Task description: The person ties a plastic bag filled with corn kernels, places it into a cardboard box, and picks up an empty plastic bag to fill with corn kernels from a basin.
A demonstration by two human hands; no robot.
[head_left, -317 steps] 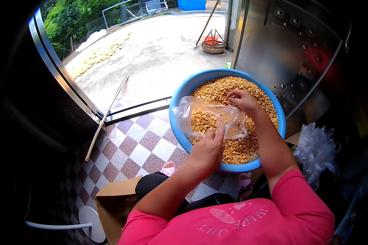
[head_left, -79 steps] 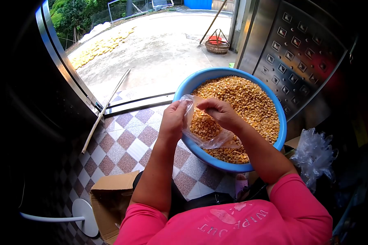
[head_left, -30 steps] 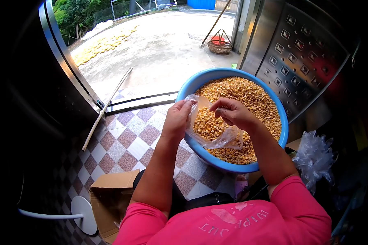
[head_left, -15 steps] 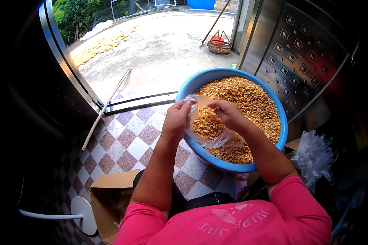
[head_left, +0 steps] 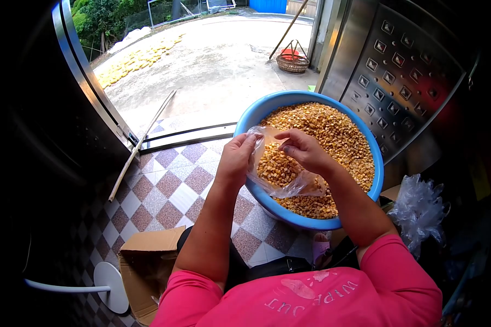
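A clear plastic bag (head_left: 294, 188), its mouth spread, rests over a blue tub (head_left: 246, 121) and has yellow corn kernels (head_left: 275, 166) inside. My left hand (head_left: 236, 158) is closed on the bag's left edge, thumb uppermost. Above the bag's opening, my right hand (head_left: 305, 151) has its fingers curled and bent toward the thumb; whatever lies between them is too small or hidden to make out. More loose corn (head_left: 333, 128) fills the tub around and behind the bag.
A bundle of clear plastic bags (head_left: 417, 210) is at the right. An open cardboard box (head_left: 147, 272) and a white round base (head_left: 112, 289) stand at lower left. A long stick (head_left: 142, 144) leans across the door sill. Outside sits a wicker basket (head_left: 293, 64).
My right hand has lifted slightly and shifted, its fingertips moving a little up from the kernels in the bag. My left hand keeps its hold on the bag's edge.
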